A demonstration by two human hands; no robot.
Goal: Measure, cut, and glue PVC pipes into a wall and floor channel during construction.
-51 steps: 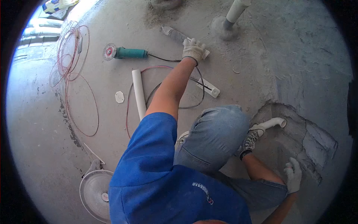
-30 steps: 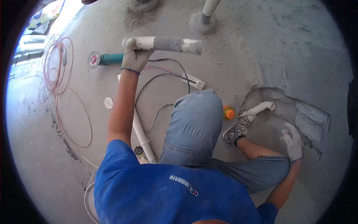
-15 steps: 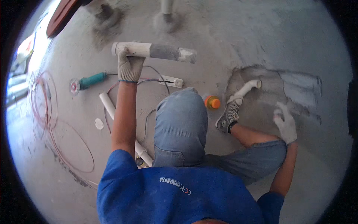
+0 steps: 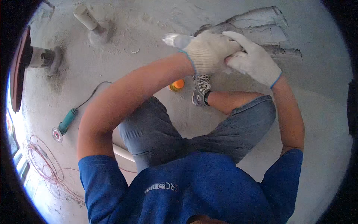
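Observation:
My left hand (image 4: 210,52), in a knitted white glove, is closed on the short grey-and-white pipe (image 4: 176,39), whose scuffed end pokes out leftward; the rest lies under the gloves. My right hand (image 4: 253,59), gloved too, meets the left one from the right, fingers bent round something pinkish or hidden that I cannot make out. Beyond both hands is the rough chiselled recess (image 4: 263,26) in the concrete. An orange-capped bottle (image 4: 176,84) stands below the hands, beside my sneaker (image 4: 200,93).
At left are two upright pipe stubs (image 4: 85,18) (image 4: 41,58), one beside a dark red flat object (image 4: 19,69). An angle grinder (image 4: 67,120) with its cord lies lower, near coiled red wire (image 4: 44,166). A white pipe (image 4: 123,152) lies by my left thigh.
My left hand has lifted the pipe and carried it rightward to the recess, where my right hand has risen to meet it. The view has turned, shifting the grinder and wire lower.

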